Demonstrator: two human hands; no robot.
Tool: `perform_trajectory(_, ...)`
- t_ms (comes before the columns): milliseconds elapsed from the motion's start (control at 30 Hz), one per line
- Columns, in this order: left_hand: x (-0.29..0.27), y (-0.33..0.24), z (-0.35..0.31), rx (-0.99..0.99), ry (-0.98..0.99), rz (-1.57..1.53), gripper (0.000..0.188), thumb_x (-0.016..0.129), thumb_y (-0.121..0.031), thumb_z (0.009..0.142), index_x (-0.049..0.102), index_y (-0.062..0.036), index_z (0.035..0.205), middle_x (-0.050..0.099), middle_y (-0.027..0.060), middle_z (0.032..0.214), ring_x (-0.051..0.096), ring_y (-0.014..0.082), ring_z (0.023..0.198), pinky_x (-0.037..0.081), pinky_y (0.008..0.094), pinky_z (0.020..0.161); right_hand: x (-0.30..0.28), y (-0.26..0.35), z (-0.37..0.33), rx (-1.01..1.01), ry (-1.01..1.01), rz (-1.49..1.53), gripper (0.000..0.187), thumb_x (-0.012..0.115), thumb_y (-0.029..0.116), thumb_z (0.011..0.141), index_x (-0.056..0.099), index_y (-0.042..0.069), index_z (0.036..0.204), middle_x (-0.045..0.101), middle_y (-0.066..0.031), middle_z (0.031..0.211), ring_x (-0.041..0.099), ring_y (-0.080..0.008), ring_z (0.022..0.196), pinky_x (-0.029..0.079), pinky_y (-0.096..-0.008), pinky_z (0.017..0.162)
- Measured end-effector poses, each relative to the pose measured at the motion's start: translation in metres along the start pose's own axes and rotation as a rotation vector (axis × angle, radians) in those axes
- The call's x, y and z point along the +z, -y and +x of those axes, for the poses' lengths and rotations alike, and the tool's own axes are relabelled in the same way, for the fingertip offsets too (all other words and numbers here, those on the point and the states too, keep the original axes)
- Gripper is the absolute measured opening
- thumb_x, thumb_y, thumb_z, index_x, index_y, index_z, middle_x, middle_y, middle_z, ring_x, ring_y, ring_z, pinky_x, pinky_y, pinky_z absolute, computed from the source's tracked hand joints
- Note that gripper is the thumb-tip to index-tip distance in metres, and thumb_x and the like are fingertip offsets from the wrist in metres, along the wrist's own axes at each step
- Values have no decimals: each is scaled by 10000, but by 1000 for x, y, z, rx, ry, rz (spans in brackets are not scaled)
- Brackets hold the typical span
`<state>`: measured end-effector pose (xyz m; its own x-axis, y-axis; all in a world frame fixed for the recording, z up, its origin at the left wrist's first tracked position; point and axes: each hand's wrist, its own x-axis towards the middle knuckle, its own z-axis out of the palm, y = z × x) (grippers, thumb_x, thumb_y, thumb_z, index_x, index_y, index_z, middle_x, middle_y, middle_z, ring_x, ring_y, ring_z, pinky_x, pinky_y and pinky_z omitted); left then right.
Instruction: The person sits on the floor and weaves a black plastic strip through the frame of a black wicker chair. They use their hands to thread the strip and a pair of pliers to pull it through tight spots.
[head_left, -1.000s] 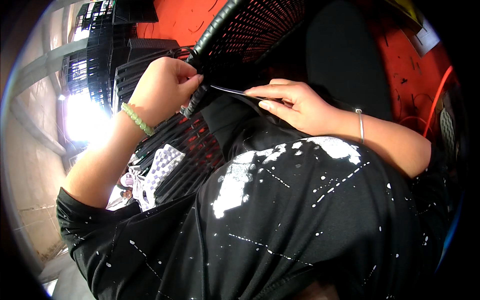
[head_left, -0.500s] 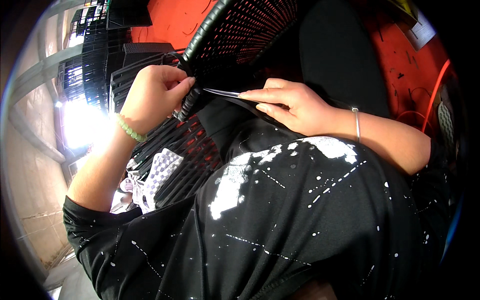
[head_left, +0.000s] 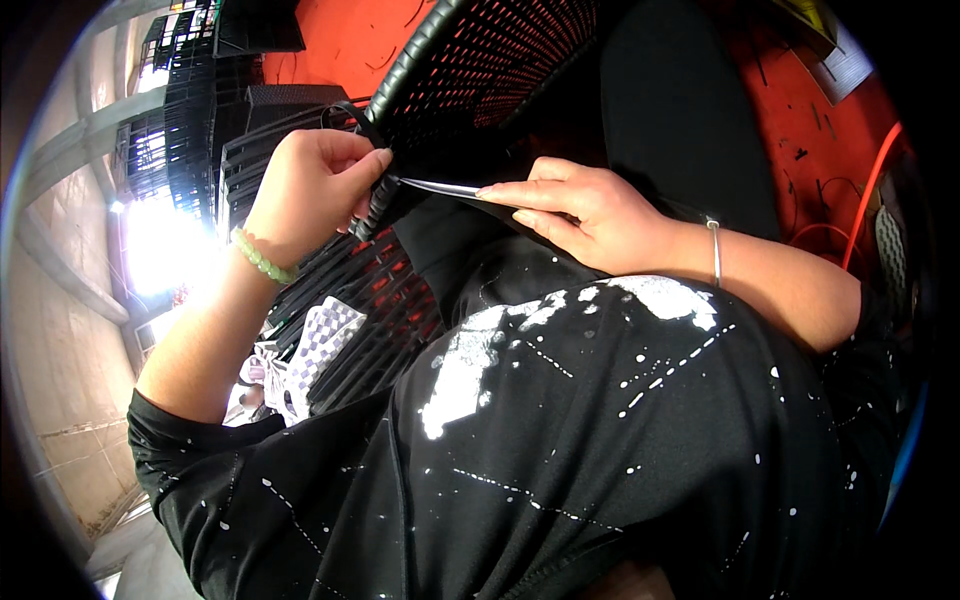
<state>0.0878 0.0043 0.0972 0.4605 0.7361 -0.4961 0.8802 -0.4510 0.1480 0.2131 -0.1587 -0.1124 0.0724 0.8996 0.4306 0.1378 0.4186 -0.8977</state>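
Note:
A black woven wicker piece (head_left: 480,70) with a wrapped, rounded rim stands beyond my hands. My left hand (head_left: 315,180) is closed at the lower end of this rim, thumb and forefinger pinched on a black strip (head_left: 345,108) that loops up behind the knuckles. From the right, my right hand (head_left: 590,210) holds a slim, shiny, pointed piece (head_left: 440,187) between thumb and straightened fingers. Its tip meets the rim just beside my left fingertips. Glare hides whether this piece is a strip or a metal tool.
Black slatted wicker (head_left: 385,300) lies below my left forearm, near a checkered shoe (head_left: 325,330). More black wicker frames (head_left: 190,110) stand at the far left. Scraps lie on the red floor (head_left: 800,130) at right, with an orange hose (head_left: 872,185).
The shiny piece's tip has shifted slightly left, up to the rim beside my left fingers. Both hands stay almost where they were.

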Motion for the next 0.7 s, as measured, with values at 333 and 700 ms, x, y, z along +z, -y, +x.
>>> perform_trajectory(333,3,1,0,-6,42,-20,239,666,-198,984,718,14,886,573,-19,555,500,32,456,368,200,429,1,0,-1,22,4,6,362,645,63,960,666,130,1315,547,-70,815,541,-185,686,464,-321,632)
perform_trajectory(700,-2,-10,7,24,162,211,230,666,-174,976,722,39,912,605,11,568,561,48,481,420,209,439,-6,2,-2,72,34,26,315,634,150,965,692,175,1274,571,-86,808,578,-243,713,484,-375,655)
